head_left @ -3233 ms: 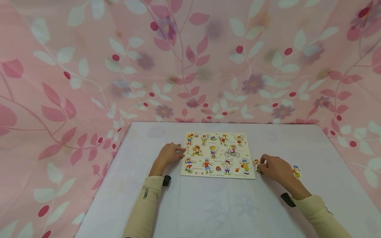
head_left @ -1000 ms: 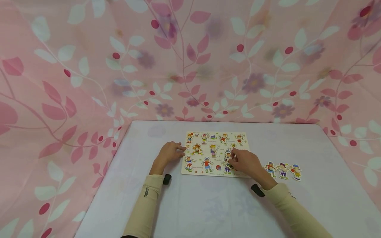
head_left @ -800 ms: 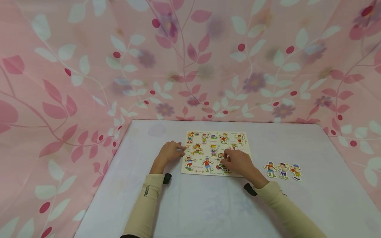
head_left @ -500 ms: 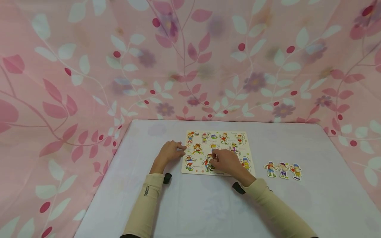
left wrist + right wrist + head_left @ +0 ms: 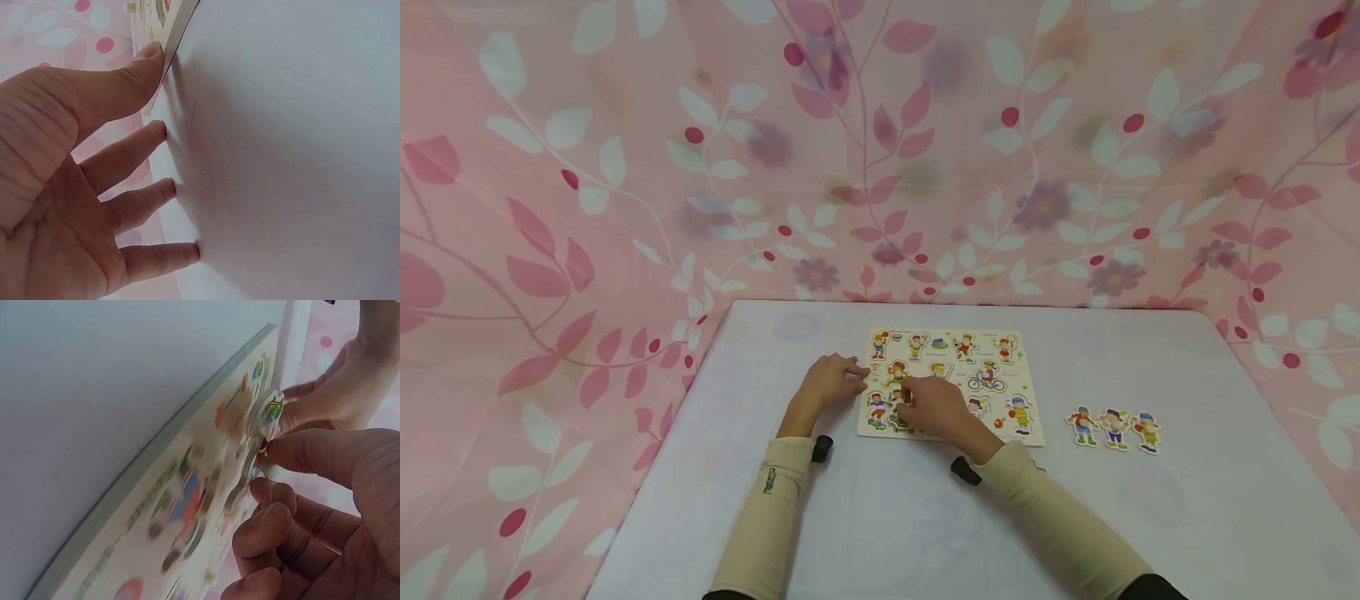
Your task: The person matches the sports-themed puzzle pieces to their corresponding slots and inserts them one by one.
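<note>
— Looking at the puzzle board [image 5: 951, 385] on the white table [image 5: 925, 517], how far along is the emptying?

— Not far, by the look of it. Three figure pieces [image 5: 1114, 429] lie in a row on the table, well to the right of the board; most of the other figures still sit in their slots.

— And the right hand [image 5: 932, 407]?

— It is over the near-left part of the board. The right wrist view shows thumb and fingertips [image 5: 275, 490] pinching a cut-out piece [image 5: 265, 415] that stands tilted up from the board's surface, apparently lifted out of its slot.

— The left hand [image 5: 827, 385]?

— Its fingers are straight, tips pressed on the table, with the thumb [image 5: 134, 69] against the board's left edge, holding nothing.

— So what remains?

— Judging by the filled slots, most of the pieces.
</note>
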The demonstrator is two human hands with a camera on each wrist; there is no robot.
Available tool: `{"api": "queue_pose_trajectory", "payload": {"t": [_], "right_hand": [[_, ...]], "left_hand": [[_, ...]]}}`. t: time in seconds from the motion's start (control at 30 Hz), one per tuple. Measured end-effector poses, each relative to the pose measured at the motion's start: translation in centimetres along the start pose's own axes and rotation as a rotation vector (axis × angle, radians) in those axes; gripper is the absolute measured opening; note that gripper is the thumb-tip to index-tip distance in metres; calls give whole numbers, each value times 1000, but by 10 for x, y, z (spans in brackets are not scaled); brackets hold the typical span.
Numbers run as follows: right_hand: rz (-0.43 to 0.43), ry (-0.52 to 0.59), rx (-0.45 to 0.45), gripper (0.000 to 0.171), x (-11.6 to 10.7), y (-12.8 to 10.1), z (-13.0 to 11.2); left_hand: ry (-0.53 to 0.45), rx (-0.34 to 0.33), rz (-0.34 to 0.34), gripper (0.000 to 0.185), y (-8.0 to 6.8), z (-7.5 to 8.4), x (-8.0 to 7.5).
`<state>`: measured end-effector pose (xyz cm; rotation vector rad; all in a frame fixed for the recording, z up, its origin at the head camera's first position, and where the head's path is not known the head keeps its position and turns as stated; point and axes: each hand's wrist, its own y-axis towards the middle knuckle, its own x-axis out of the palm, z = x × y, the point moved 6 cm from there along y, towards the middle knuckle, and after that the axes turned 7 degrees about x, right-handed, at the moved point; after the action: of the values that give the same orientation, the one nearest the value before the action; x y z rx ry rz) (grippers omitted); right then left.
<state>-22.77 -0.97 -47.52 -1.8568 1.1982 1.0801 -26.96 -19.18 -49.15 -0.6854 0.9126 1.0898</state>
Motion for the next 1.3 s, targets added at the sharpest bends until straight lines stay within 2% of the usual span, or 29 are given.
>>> {"api": "queue_pose_trajectory", "payload": {"t": [0.3, 0.63, 1.13, 1.3], "right_hand": [[-12, -19, -19, 17, 10, 13, -18], [-36, -31, -29, 21, 17, 18, -31], [-65, -68, -9, 21, 28, 24, -32], [-49, -43, -26, 21, 25, 21, -32]], "left_hand": [[-7, 24, 11, 29, 0, 2, -2], [-17, 12, 7, 29, 0, 2, -2], [-30, 3, 25, 29, -1, -1, -1], [-26, 8, 23, 29, -1, -1, 0]]}}
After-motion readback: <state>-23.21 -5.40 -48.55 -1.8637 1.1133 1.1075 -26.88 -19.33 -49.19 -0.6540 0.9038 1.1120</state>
